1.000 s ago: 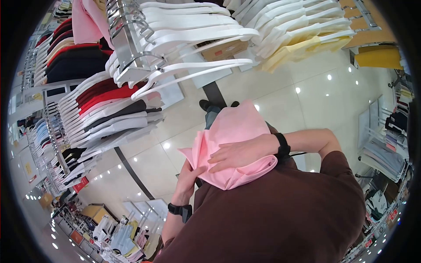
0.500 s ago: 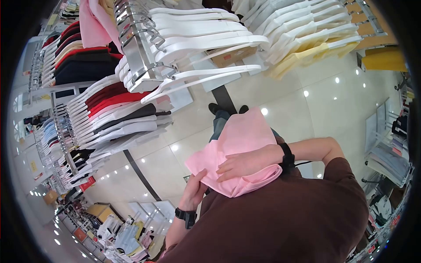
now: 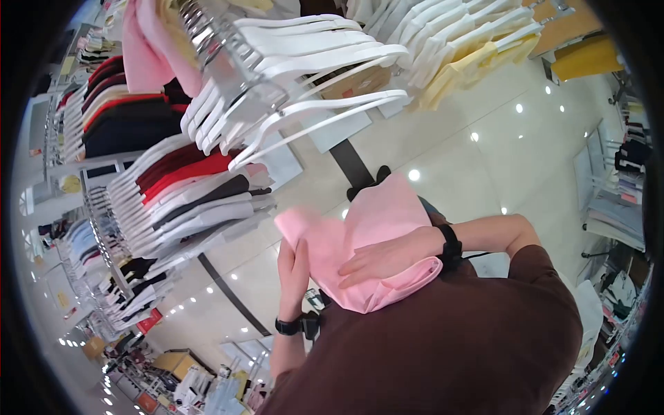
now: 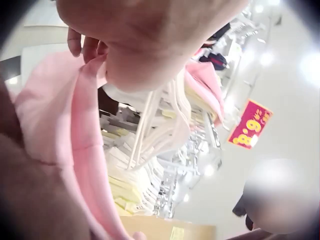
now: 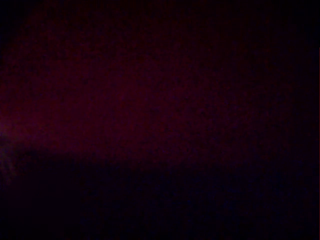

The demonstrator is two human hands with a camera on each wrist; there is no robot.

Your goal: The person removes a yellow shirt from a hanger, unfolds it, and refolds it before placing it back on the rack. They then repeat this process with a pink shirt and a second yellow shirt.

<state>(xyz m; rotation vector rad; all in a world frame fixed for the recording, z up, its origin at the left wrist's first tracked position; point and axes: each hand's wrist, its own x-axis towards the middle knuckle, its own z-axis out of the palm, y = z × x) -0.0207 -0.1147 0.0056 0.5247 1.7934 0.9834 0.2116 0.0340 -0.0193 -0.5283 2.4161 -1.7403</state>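
A folded pink garment (image 3: 389,213) lies against the front of the person's brown shirt (image 3: 443,339). On top of it rests the right hand (image 3: 394,254), its fingers extended across the cloth. At the garment's left edge, the left hand (image 3: 294,268) pinches the fabric and holds that part up; the raised corner is blurred in the head view. From the left wrist view, the fingers (image 4: 89,48) and thumb grip the top of the pink cloth (image 4: 85,125), which hangs down in a long fold. The right wrist view is almost wholly dark.
White hangers (image 3: 325,59) hang on a chrome rail (image 3: 238,76) ahead. Racks of red, dark and white clothes (image 3: 197,194) stand to the left, pale and yellow ones (image 3: 463,69) at the back right. Glossy floor tiles (image 3: 477,173) lie between them.
My left hand has moved up and left, pulling the garment's left edge outward. The right hand stays on the cloth. The head view has tilted slightly.
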